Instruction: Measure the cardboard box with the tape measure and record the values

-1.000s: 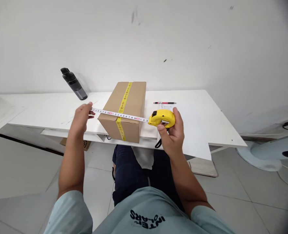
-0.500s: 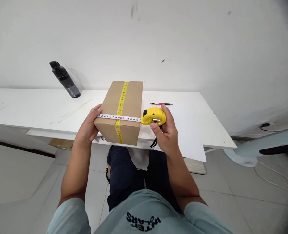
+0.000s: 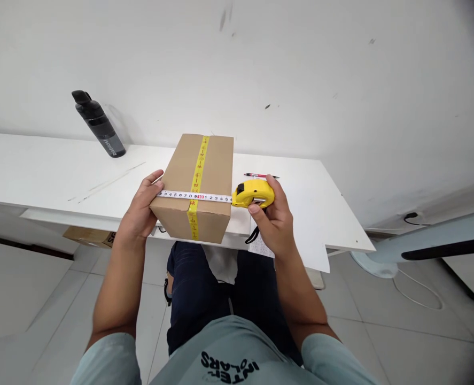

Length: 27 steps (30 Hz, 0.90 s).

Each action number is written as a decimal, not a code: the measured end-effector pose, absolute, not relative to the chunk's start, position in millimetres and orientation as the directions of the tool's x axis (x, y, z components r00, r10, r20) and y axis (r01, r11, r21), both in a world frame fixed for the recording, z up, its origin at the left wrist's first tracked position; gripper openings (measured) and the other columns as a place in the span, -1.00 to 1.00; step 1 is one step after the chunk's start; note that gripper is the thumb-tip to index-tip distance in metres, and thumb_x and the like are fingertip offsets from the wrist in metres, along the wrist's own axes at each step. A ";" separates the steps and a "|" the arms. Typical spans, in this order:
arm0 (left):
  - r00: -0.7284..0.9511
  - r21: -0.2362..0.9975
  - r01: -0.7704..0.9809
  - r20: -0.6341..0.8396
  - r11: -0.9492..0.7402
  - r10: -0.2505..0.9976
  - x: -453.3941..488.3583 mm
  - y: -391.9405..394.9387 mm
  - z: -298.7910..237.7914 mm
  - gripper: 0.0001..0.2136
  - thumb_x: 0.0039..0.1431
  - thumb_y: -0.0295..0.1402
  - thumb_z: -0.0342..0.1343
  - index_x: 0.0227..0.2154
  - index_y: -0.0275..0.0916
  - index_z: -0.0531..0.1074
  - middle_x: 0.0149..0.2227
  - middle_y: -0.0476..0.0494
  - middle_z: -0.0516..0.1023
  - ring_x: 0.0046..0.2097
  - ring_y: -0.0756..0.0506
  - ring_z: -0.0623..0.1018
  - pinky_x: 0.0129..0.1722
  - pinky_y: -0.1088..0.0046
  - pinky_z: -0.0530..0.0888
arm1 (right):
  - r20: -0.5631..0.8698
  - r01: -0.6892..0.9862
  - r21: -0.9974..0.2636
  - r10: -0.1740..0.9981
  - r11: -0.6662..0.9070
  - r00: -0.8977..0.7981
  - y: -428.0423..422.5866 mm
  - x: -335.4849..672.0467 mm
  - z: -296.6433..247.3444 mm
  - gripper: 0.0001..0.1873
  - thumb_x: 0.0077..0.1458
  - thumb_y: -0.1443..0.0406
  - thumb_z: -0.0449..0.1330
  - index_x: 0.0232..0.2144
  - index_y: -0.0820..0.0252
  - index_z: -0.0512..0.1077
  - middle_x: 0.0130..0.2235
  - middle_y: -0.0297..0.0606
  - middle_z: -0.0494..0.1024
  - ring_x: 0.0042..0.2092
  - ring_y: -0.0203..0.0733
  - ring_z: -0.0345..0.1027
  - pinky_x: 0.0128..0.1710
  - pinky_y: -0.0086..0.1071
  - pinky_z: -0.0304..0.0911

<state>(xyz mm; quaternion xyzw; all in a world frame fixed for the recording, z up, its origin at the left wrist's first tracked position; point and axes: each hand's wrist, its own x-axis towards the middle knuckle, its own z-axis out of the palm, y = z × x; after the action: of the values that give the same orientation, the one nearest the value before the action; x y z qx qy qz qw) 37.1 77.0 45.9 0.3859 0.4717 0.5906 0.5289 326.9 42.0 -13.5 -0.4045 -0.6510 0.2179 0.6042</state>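
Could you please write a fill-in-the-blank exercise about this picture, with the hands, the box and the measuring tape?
1. The right hand holds a tape measure whose case is ____ in colour.
2. The white blade lies across the top of the cardboard ____.
3. The left hand holds the blade's end at the box's ____ edge.
4. A dark bottle stands on the white table, near the ____ behind it.

Missing words: yellow; box; left; wall
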 end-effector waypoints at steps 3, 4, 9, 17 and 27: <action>-0.136 0.962 -0.271 -0.048 0.010 0.990 38.4 75.9 46.8 -0.41 -0.06 -0.17 0.42 0.07 -0.19 0.45 -0.07 -0.12 0.56 -0.21 -0.06 0.53 -0.31 0.48 0.46 | 0.615 0.285 -0.764 0.787 0.580 0.047 40.5 325.3 -11.4 -0.32 0.32 0.03 0.21 0.41 -0.19 0.14 0.32 -0.15 0.38 0.28 0.10 0.37 0.19 0.08 0.48; -0.131 0.963 -0.269 -0.053 0.016 0.990 38.2 75.7 47.4 -0.40 -0.06 -0.17 0.42 0.07 -0.19 0.44 -0.07 -0.12 0.56 -0.21 -0.06 0.53 -0.31 0.47 0.47 | 0.614 0.286 -0.763 0.788 0.579 0.043 40.2 325.4 -11.0 -0.32 0.33 0.03 0.21 0.41 -0.19 0.14 0.32 -0.15 0.38 0.28 0.10 0.36 0.19 0.08 0.48; -0.055 0.975 -0.210 -0.091 0.078 0.994 35.0 78.0 55.6 -0.33 -0.08 -0.16 0.44 0.12 -0.17 0.38 -0.06 -0.14 0.57 -0.22 -0.08 0.55 -0.30 0.44 0.49 | 0.611 0.287 -0.765 0.790 0.577 0.040 41.4 325.7 -12.2 -0.30 0.34 0.01 0.18 0.43 -0.22 0.09 0.33 -0.16 0.36 0.27 0.09 0.37 0.16 0.07 0.50; -0.008 0.962 0.202 -0.184 0.182 0.983 16.7 87.9 76.0 -0.47 -0.18 0.01 0.48 -0.30 -0.17 0.34 -0.35 0.02 0.45 -0.38 -0.02 0.42 -0.43 0.48 0.31 | 0.631 0.255 -0.756 0.775 0.603 0.037 44.5 324.4 -14.5 -0.31 0.34 0.03 0.18 0.43 -0.26 0.08 0.36 -0.23 0.34 0.28 0.05 0.37 0.19 0.03 0.48; 0.173 0.762 0.647 -0.134 -0.010 0.976 3.2 86.3 97.9 -0.46 0.20 0.21 0.11 -0.58 -0.19 0.32 -0.53 -0.02 0.33 -0.43 -0.04 0.27 -0.39 0.39 0.22 | 0.612 0.264 -0.772 0.788 0.579 0.062 41.5 320.7 -9.1 -0.31 0.33 -0.04 0.17 0.42 -0.16 0.15 0.35 -0.16 0.34 0.27 0.07 0.37 0.21 0.02 0.45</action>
<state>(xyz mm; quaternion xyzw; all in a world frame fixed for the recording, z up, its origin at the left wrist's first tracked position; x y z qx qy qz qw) 3.2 86.3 97.9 0.6740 0.6020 0.2256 0.3639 320.7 41.5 -9.1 -0.4048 -0.6498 0.2163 0.6059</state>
